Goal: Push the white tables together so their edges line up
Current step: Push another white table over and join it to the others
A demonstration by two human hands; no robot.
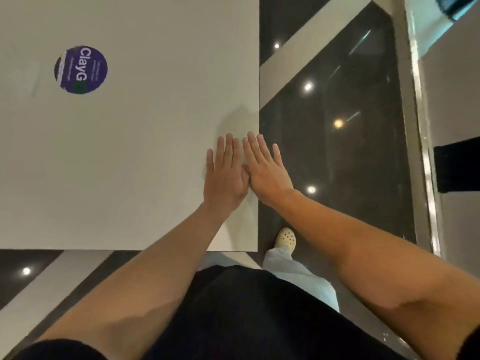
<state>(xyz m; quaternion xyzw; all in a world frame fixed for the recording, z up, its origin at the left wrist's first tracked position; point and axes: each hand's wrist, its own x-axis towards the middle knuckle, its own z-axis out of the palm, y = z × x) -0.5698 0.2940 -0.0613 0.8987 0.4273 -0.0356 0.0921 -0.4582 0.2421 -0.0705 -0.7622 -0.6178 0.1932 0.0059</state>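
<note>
fingers (228, 149) of both hands lie flat, slightly spread, on the white table (130, 165) near its right edge.

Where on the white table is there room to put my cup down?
The white table is bare between the round purple sticker and the near edge. It is crowded only at the right edge, where left hand and right hand lie flat.

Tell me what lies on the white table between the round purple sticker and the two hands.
Nothing: in the head view the white table is bare between the purple sticker and the left hand and right hand, which lie flat near its right edge.
</note>
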